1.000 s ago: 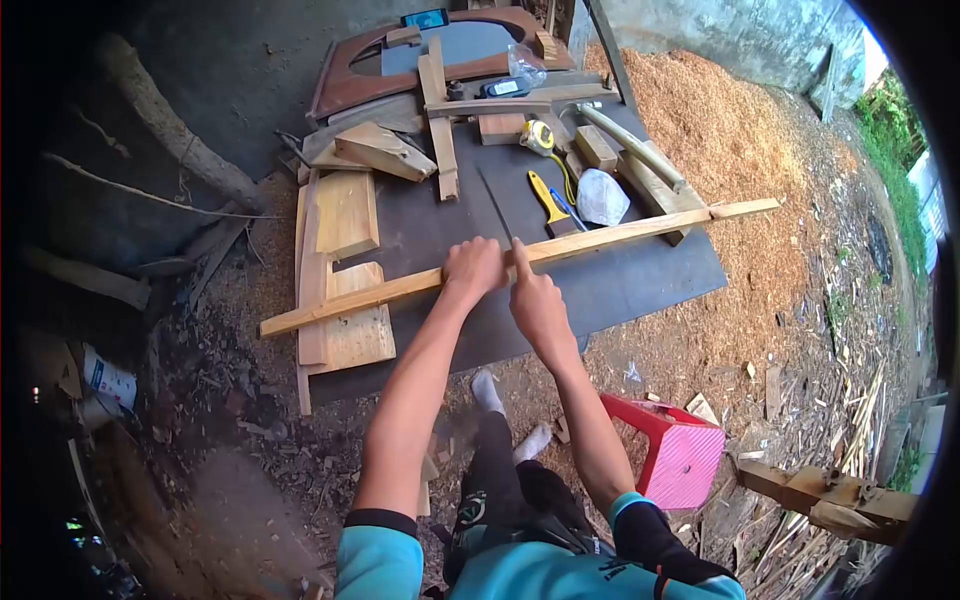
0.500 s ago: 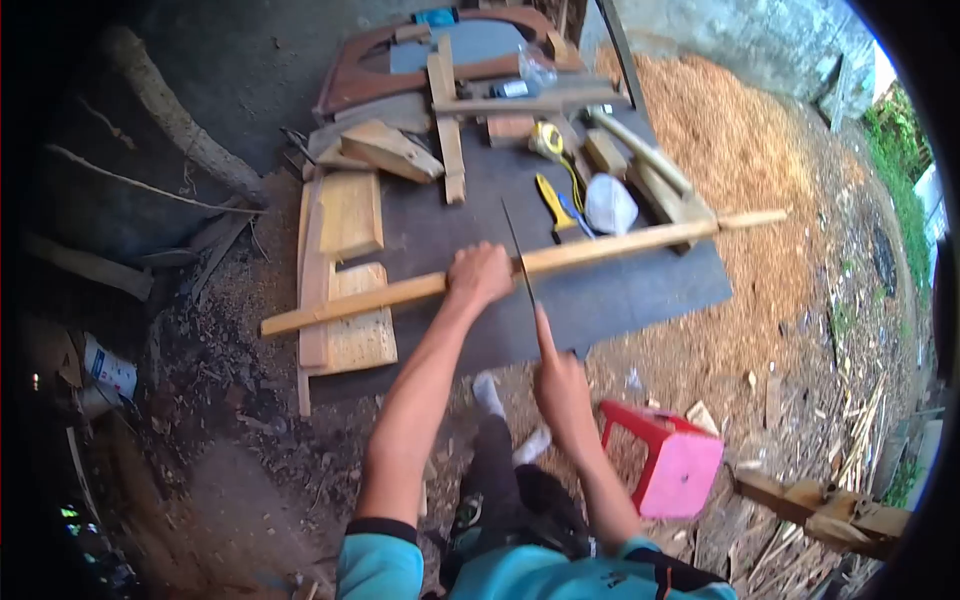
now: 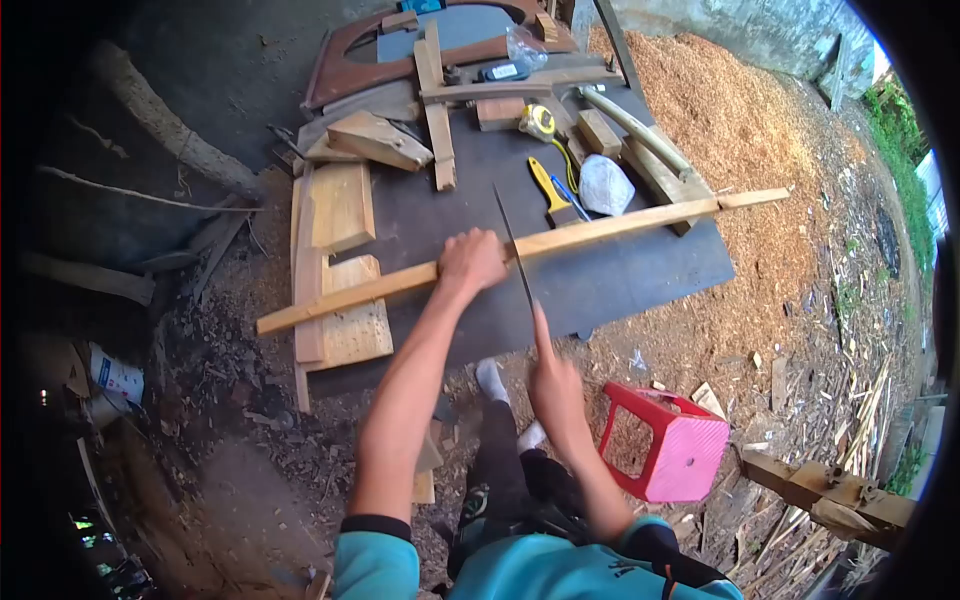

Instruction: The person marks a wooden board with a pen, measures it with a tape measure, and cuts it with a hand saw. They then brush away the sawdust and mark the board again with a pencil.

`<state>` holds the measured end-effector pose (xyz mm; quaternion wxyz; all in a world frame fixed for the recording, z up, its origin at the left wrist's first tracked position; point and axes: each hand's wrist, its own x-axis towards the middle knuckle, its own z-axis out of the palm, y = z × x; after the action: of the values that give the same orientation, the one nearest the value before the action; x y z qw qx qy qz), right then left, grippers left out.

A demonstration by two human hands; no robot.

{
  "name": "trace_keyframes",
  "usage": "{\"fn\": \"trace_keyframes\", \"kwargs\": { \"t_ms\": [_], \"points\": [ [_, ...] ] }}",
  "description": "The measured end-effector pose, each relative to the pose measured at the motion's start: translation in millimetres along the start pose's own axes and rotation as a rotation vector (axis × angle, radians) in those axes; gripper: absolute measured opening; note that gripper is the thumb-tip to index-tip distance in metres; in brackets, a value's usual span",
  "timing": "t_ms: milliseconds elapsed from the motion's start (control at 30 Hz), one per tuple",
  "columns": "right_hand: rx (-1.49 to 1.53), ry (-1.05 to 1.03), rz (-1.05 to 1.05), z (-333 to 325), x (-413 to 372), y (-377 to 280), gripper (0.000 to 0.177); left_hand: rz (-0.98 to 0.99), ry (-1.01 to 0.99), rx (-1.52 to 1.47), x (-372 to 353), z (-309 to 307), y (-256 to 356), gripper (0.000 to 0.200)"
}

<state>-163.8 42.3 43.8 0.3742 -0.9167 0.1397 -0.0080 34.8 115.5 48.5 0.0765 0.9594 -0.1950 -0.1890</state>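
Head | long wood strip (image 3: 600,228) beneath left hand (image 3: 473,260), clamped on it | right hand (image 3: 557,392) gripping saw (image 3: 518,262)

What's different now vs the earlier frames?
Right hand has pulled back toward the body with the saw, away from the wooden strip; more blade shows on the strip's near side. Nothing visibly grabbed or released. Unchanged: left hand on the strip, blade across it; brush, tape measure and stool in place.
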Motion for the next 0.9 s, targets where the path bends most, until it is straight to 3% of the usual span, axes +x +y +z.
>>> {"fn": "trace_keyframes", "kwargs": {
  "t_ms": [33, 100, 167, 200, 333, 433, 467, 567, 600, 733, 767, 833, 900],
  "points": [
    [0.033, -0.079, 0.079, -6.0, -21.4, 0.4, 0.072, 0.034, 0.067, 0.01, 7.6, 11.0, -6.8, 0.027],
    [0.009, 0.032, -0.039, 4.5, -0.8, 2.0, 0.069, 0.035, 0.137, -0.008, 6.4, 12.7, -6.9, 0.026],
    [-0.098, 0.121, -0.13, 21.4, 59.9, -3.3, 0.066, 0.009, 0.026, -0.017, -3.2, 14.1, -4.8, 0.026],
    [-0.057, 0.159, -0.148, 24.4, 78.9, -3.4, 0.076, -0.003, 0.009, -0.021, 3.3, 5.9, -3.8, 0.026],
    [0.031, -0.008, -0.016, 7.0, -3.9, 8.2, 0.071, 0.031, 0.044, -0.003, 7.4, -5.6, -4.6, 0.026],
    [-0.031, 0.085, -0.101, 20.7, 49.5, 3.3, 0.073, 0.036, 0.036, -0.027, 3.4, 5.8, -5.1, 0.026],
    [-0.013, 0.2, -0.24, 31.1, 81.2, 8.7, 0.072, 0.007, -0.014, -0.039, 3.1, 4.1, -4.2, 0.026],
    [0.012, 0.12, -0.13, 23.2, 64.9, -1.4, 0.073, 0.018, -0.027, -0.029, 0.9, -1.4, -2.0, 0.026],
    [-0.02, -0.012, -0.001, 12.5, 34.1, -1.1, 0.074, 0.003, 0.013, 0.002, -3.4, -4.9, 2.1, 0.025],
    [-0.006, 0.165, -0.211, 22.9, 31.3, 8.7, 0.073, 0.019, 0.006, -0.021, 1.7, 2.1, -2.9, 0.024],
    [-0.002, 0.011, -0.03, 15.5, 56.4, -7.4, 0.078, 0.015, -0.013, -0.029, -1.9, -1.8, -0.7, 0.024],
    [-0.035, 0.073, -0.07, 26.1, 89.7, -8.4, 0.081, 0.01, 0.007, -0.024, 0.9, -0.6, -0.2, 0.023],
    [0.015, 0.087, -0.117, 22.0, 46.1, 4.1, 0.081, 0.021, 0.071, -0.044, 3.3, 8.1, -5.6, 0.023]
  ]
}}
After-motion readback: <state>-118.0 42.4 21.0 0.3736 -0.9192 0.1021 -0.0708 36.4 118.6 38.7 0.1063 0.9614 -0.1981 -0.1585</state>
